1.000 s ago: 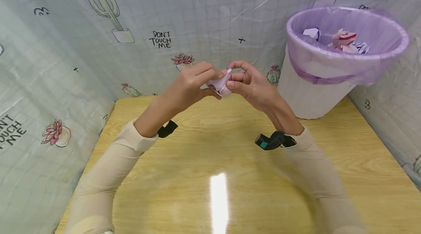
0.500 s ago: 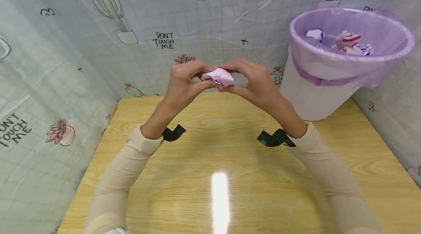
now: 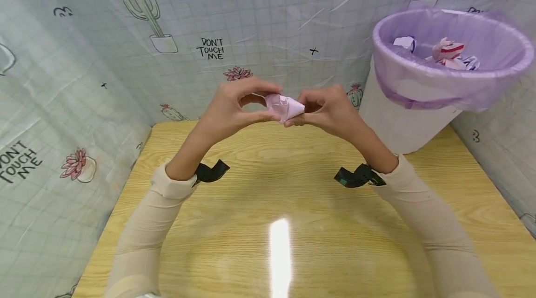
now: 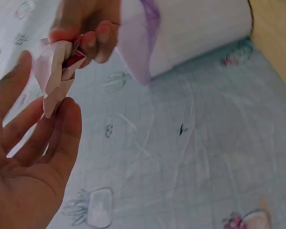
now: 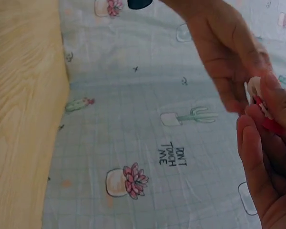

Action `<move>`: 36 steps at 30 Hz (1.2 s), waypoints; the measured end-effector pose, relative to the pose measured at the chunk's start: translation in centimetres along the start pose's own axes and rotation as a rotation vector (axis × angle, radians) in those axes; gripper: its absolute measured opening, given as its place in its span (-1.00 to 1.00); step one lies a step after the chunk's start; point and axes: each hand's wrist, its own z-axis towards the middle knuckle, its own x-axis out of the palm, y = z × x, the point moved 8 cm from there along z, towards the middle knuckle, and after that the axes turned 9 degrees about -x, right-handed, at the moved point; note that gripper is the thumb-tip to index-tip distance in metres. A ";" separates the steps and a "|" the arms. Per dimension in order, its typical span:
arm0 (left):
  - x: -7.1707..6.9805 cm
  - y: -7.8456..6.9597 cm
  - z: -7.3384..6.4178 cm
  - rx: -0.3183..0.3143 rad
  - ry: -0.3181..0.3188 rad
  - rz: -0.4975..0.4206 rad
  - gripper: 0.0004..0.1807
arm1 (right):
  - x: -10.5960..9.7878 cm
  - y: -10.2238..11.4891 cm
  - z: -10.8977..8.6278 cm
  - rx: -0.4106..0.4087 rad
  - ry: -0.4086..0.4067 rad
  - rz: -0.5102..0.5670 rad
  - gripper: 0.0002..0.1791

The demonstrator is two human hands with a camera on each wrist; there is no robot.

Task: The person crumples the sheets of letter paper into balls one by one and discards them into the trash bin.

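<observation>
A crumpled piece of pale pink paper (image 3: 285,107) is held up between my two hands above the far part of the table. My left hand (image 3: 229,108) holds its left side, with index finger above and thumb below. On the other side, my right hand (image 3: 331,108) pinches the paper between thumb and curled fingers. Red marking shows in the folds of the paper (image 4: 56,71) in the left wrist view. Only a small pale and red part of the paper (image 5: 271,125) shows in the right wrist view; fingers cover the rest.
A white bin (image 3: 387,123) with a purple liner (image 3: 414,84) stands at the right rear. Several crumpled papers (image 3: 449,51) lie inside it. Under my arms is a wooden table (image 3: 234,223). A printed plastic sheet (image 3: 184,18) encloses the back and sides.
The paper has turned between my hands and now shows a pointed end toward the right. My right hand has shifted slightly lower and to the right. Both hands keep hold of it.
</observation>
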 end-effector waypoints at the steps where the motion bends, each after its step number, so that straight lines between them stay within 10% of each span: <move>1: -0.1 0.1 -0.1 -0.025 0.003 -0.045 -0.50 | 0.0 -0.2 -0.1 0.040 -0.010 0.041 -0.78; 6: 0.2 0.6 -0.4 -0.041 -0.037 -0.157 -0.44 | 0.3 -1.0 -0.3 0.218 -0.084 0.258 -0.92; 12: 0.1 0.0 -1.3 0.043 -0.210 -0.077 -0.56 | 1.3 -1.6 -0.6 0.366 -0.099 0.479 -0.81; 19: -0.7 3.6 -2.0 -0.358 -0.178 -0.301 -0.64 | 1.1 -0.8 -0.2 0.337 0.082 0.291 -0.62; 22: -0.4 4.0 -2.1 -0.423 -0.126 -0.303 -0.63 | 0.4 0.0 0.5 0.242 0.085 0.125 -0.53; 28: 1.0 2.0 -1.6 -0.265 -0.028 -0.140 -0.62 | -0.2 1.6 1.1 0.066 0.020 -0.020 -0.67; 36: 0.7 -0.5 -1.7 0.009 -0.148 0.090 -0.89 | 0.1 3.6 0.9 -0.145 -0.102 -0.242 -0.69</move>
